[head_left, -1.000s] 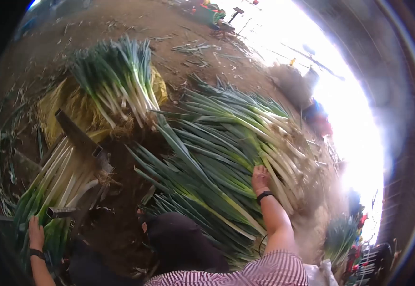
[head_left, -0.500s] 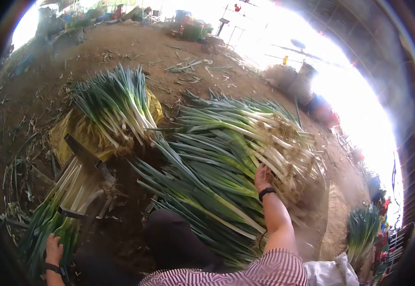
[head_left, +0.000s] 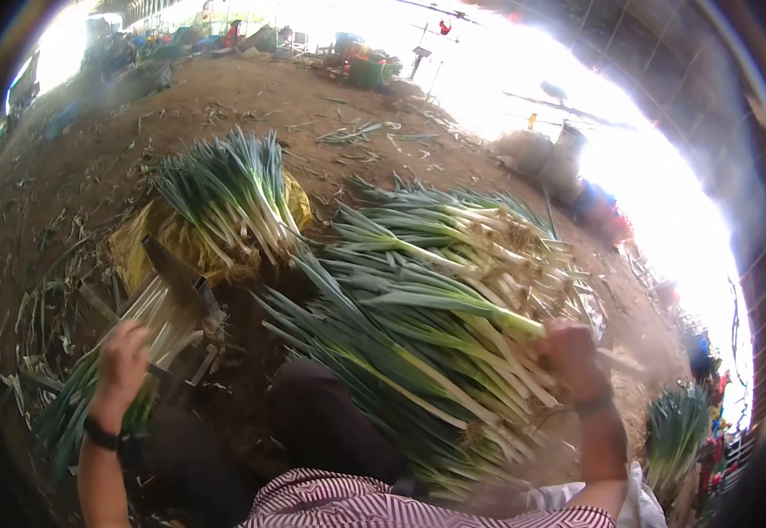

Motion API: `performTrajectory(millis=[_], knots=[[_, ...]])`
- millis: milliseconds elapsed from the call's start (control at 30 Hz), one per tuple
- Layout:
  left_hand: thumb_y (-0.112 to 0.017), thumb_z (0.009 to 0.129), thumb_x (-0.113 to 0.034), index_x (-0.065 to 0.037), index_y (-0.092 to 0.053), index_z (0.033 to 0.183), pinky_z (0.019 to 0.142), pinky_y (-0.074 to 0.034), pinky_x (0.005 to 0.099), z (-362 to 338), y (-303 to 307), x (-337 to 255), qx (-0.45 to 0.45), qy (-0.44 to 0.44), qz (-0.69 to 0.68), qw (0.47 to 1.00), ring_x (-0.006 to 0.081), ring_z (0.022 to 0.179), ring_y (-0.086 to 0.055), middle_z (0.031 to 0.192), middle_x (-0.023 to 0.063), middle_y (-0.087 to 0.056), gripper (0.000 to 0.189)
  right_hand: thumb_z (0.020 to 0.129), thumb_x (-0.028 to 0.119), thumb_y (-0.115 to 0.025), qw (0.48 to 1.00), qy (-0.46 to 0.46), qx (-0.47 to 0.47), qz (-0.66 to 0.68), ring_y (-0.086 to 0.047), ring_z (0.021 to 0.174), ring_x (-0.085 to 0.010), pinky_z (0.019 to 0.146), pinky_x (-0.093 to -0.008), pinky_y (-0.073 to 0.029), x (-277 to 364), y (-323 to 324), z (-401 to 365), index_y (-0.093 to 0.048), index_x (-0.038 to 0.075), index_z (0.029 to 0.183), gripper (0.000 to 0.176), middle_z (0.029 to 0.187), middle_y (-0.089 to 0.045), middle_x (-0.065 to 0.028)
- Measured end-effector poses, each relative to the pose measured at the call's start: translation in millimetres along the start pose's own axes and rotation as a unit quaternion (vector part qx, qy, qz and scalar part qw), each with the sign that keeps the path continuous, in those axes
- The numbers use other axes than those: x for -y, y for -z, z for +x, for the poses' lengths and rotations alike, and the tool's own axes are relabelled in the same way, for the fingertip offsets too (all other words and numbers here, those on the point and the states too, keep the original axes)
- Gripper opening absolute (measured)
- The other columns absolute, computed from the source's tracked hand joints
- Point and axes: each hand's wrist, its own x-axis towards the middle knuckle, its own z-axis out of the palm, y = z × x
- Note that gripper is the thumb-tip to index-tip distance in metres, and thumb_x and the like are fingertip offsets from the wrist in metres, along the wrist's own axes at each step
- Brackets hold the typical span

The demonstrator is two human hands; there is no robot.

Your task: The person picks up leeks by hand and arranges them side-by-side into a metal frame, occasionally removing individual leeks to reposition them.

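Note:
My right hand (head_left: 571, 356) is closed round the white stem of a green onion (head_left: 515, 320), lifted over the big pile. Its leaves trail leftward across the pile of green onions (head_left: 401, 326), whose roots face right. On the left, my left hand (head_left: 123, 365) hangs above a bundle of green onions (head_left: 159, 308) lying in a metal frame (head_left: 172, 264). Motion blurs its fingers, and I cannot make out anything in them.
Beyond the frame, another bunch of green onions (head_left: 229, 194) lies on a yellow sack (head_left: 141, 233). More green onions (head_left: 675, 431) stand at the far right beside a white sack (head_left: 642, 497). Leaf scraps litter the dirt floor (head_left: 251, 97). Filled sacks (head_left: 563, 163) sit at the back right.
My right hand has moved right and come up with a green onion from the pile. My left hand has risen from the leaves toward the stems of the framed bundle.

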Motion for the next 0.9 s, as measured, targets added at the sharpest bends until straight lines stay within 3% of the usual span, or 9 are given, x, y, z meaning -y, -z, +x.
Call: performTrajectory(millis=[67,167,267,300,433,600,700,867,900], knots=[[-0.067,0.078,-0.006,-0.003,-0.064,0.105,0.092,-0.046,0.0430,36.9,-8.9,-67.9,0.023,-0.080,-0.077,0.994,0.0354,0.106,-0.058,0.112,0.0160,-0.060,0.028,0.082,0.038,-0.070,0.985,-0.027,-0.159,0.054,-0.063,0.072,-0.0172,0.062,-0.0354,-0.052,-27.4,43.9,-26.6,-0.062,0.013,0.092,0.028,0.075,-0.062,-0.0022],[-0.071,0.076,-0.011,-0.005,-0.065,0.108,0.089,-0.050,0.0418,68.7,-35.5,-143.9,0.018,-0.230,-0.169,0.958,0.0334,0.103,-0.061,0.112,0.0145,-0.062,0.033,0.075,0.028,-0.076,0.969,-0.024,-0.246,0.028,-0.062,0.075,-0.0210,0.063,-0.0364,-0.052,-44.7,104.6,-54.9,-0.064,0.014,0.096,0.028,0.079,-0.063,-0.0048],[-0.073,0.074,-0.017,-0.004,-0.058,0.120,0.094,-0.047,0.0425,77.4,-80.9,-183.2,0.037,-0.289,-0.256,0.922,0.0356,0.110,-0.058,0.118,0.0192,-0.059,0.050,0.069,0.021,-0.078,0.955,-0.023,-0.290,0.052,-0.062,0.080,-0.0262,0.065,-0.0371,-0.051,-52.1,123.0,-55.4,-0.065,0.014,0.102,0.036,0.086,-0.063,-0.0081],[-0.074,0.074,-0.020,-0.007,-0.053,0.128,0.099,-0.043,0.0451,77.7,-64.3,-199.6,0.003,-0.320,-0.138,0.937,0.0359,0.118,-0.052,0.128,0.0203,-0.053,0.059,0.069,0.020,-0.077,0.935,-0.010,-0.324,0.145,-0.061,0.082,-0.0276,0.066,-0.0380,-0.050,-57.1,119.3,-50.9,-0.064,0.012,0.105,0.039,0.088,-0.062,-0.0090],[-0.076,0.072,-0.023,-0.016,-0.034,0.145,0.108,-0.029,0.0538,63.2,-34.9,-197.5,-0.092,-0.210,-0.099,0.968,0.0374,0.133,-0.035,0.148,0.0207,-0.030,0.084,0.070,0.012,-0.075,0.879,0.044,-0.392,0.268,-0.059,0.087,-0.0315,0.076,-0.0421,-0.047,-30.9,161.7,-14.3,-0.063,0.005,0.108,0.040,0.089,-0.059,-0.0128],[-0.072,0.076,-0.023,-0.018,-0.033,0.146,0.112,-0.023,0.0535,73.5,20.1,-88.6,-0.350,-0.101,0.142,0.920,0.0368,0.136,-0.032,0.149,0.0175,-0.030,0.081,0.080,0.009,-0.069,0.775,0.150,-0.450,0.418,-0.061,0.094,-0.0325,0.084,-0.0389,-0.047,66.2,197.7,75.8,-0.063,0.000,0.113,0.035,0.103,-0.064,-0.0178],[-0.068,0.076,-0.015,-0.017,-0.040,0.142,0.109,-0.026,0.0541,43.4,93.9,-28.3,-0.321,0.032,0.222,0.920,0.0316,0.132,-0.038,0.144,0.0133,-0.038,0.072,0.079,0.014,-0.073,0.684,0.267,-0.515,0.442,-0.065,0.089,-0.0304,0.078,-0.0391,-0.052,160.8,258.8,131.1,-0.065,0.005,0.109,0.032,0.098,-0.068,-0.0119],[-0.061,0.072,0.002,-0.019,-0.058,0.124,0.104,-0.032,0.0490,-39.5,128.1,88.4,-0.267,0.178,0.318,0.892,0.0272,0.123,-0.047,0.131,0.0069,-0.051,0.056,0.081,0.019,-0.071,0.521,0.443,-0.454,0.572,-0.062,0.089,-0.0297,0.075,-0.0386,-0.051,362.2,345.9,206.4,-0.065,0.011,0.108,0.029,0.096,-0.065,-0.0098],[-0.061,0.072,0.003,-0.019,-0.059,0.123,0.103,-0.032,0.0476,-58.3,125.2,104.1,-0.257,0.206,0.338,0.882,0.0271,0.121,-0.048,0.128,0.0068,-0.052,0.055,0.083,0.020,-0.069,0.550,0.486,-0.367,0.572,-0.060,0.082,-0.0285,0.072,-0.0396,-0.050,386.7,367.2,204.1,-0.064,0.013,0.104,0.023,0.088,-0.062,-0.0078]])
